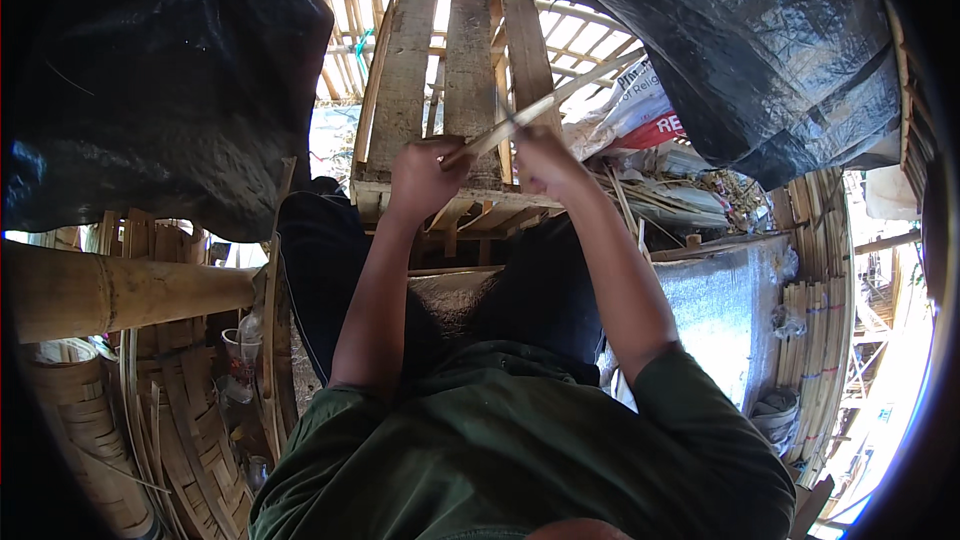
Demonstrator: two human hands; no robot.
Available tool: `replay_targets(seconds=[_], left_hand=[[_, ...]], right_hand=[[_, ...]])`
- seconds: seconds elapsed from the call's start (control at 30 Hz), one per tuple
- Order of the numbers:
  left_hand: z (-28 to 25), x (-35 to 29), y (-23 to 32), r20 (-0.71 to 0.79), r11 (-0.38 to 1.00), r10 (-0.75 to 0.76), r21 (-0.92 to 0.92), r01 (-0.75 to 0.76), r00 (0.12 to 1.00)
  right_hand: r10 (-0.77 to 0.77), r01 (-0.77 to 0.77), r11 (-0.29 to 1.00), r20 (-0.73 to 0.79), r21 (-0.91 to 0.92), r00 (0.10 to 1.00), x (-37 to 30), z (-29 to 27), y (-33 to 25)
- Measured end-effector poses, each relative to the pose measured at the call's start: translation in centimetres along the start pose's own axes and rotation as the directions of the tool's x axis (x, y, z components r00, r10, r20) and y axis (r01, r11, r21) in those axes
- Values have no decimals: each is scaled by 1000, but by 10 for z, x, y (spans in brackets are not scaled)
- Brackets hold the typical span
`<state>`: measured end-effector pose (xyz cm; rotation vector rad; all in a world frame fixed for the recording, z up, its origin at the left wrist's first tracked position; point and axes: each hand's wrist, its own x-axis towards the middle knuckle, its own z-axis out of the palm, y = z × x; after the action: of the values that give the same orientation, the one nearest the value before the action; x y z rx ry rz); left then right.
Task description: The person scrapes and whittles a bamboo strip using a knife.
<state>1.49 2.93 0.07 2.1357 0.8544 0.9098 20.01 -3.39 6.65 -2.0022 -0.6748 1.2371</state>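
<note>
One pale strip [535, 111], probably split bamboo, slants up and away to the right from the left grip [428, 178], which is closed around its near end. Just beside it, the right grip [548, 162] appears clenched on a dark blade [507, 110] that crosses the strip (blur smears it, so I cannot tell its exact shape or whether the edge is biting). The step in hand looks like shaving or trimming the strip. The next move, as I judge it, calls for a firm left hold and a shallow, even blade angle, with the left fingers well clear of the edge.

The strip is narrow, straight and light-coloured, likely springy along its grain. Beneath and beyond both grips lies a desk [400, 80] of rough, weathered planks with open gaps between them. Near the right grip, farther out, sits a crumpled white-and-red sack [640, 110], woven or plastic. Well to the left of the left grip, a thick, smooth bamboo pole [140, 292] shows a raised node; glossy, creased black sheeting [170, 80] hangs above it. Well to the right and nearer the body than the right grip, slender bamboo slats [812, 350] stand in bundles.
</note>
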Motion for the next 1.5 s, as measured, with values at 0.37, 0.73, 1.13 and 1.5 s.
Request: replay_targets(seconds=[0.37, 0.73, 1.13, 1.5], left_hand=[[-10, -2, 5, 68, 998, 64, -26, -62, 996], [-7, 1, 3, -8, 989, 135, -65, -135, 991], [-7, 1, 7, 43, 994, 69, -89, -65, 997], [-2, 3, 6, -44, 987, 40, -152, -46, 998]], right_hand=[[-52, 49, 964, -5, -261, 999, -9, 15, 10], [-118, 92, 968, -98, -234, 988, -12, 10, 13], [-146, 119, 976, -141, -183, 979, -17, 17, 15], [-13, 13, 1000, -102, -4, 995, 1, -6, 11]])
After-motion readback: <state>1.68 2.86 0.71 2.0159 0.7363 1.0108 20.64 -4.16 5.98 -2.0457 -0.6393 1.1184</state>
